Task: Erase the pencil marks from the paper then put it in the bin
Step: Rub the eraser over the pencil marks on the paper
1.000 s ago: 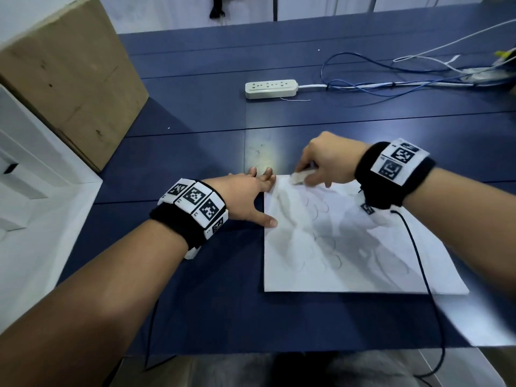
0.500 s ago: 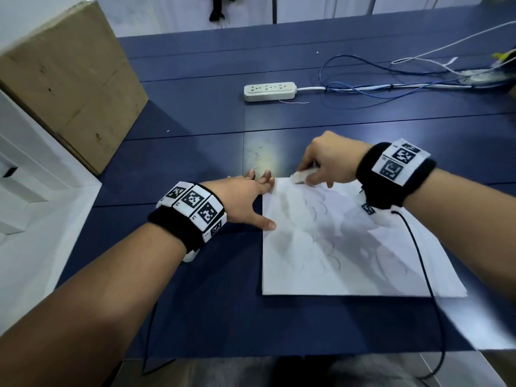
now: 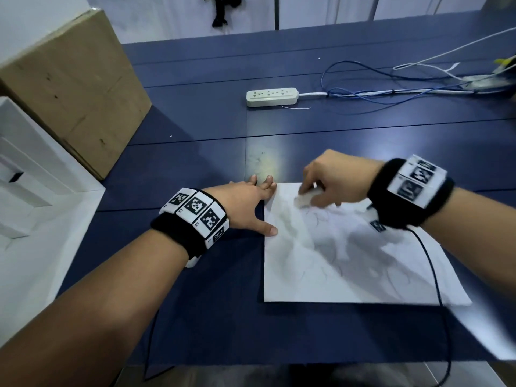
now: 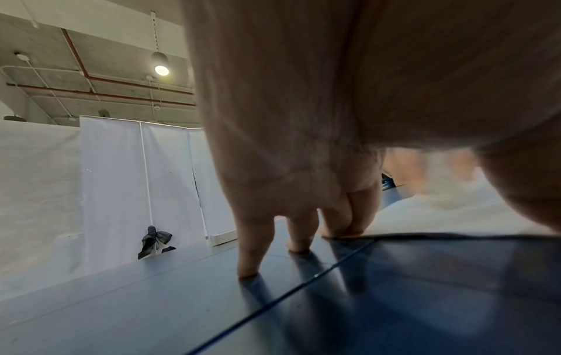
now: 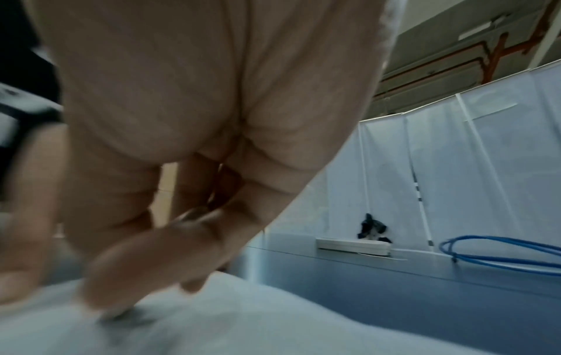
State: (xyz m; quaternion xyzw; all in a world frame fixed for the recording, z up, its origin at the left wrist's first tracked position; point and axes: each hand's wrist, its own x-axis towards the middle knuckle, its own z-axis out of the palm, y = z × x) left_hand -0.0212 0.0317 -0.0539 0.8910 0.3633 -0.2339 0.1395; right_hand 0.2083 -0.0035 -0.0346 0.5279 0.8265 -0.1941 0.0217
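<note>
Pinching the eraser (image 3: pixel 305 199) at the paper's (image 3: pixel 349 263) twelve-o'clock edge, the right hand (image 3: pixel 335 181) faces pencil marks (image 3: pixel 332 255) stretching toward five o'clock, while the flat left hand (image 3: pixel 245 202) pins the nine-o'clock edge to the tabletop (image 3: pixel 195 152).

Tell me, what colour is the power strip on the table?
The power strip is off-white; the head view shows it best.

Eraser (image 3: pixel 305 199) nearer, onto paper (image 3: pixel 349 255).
</note>
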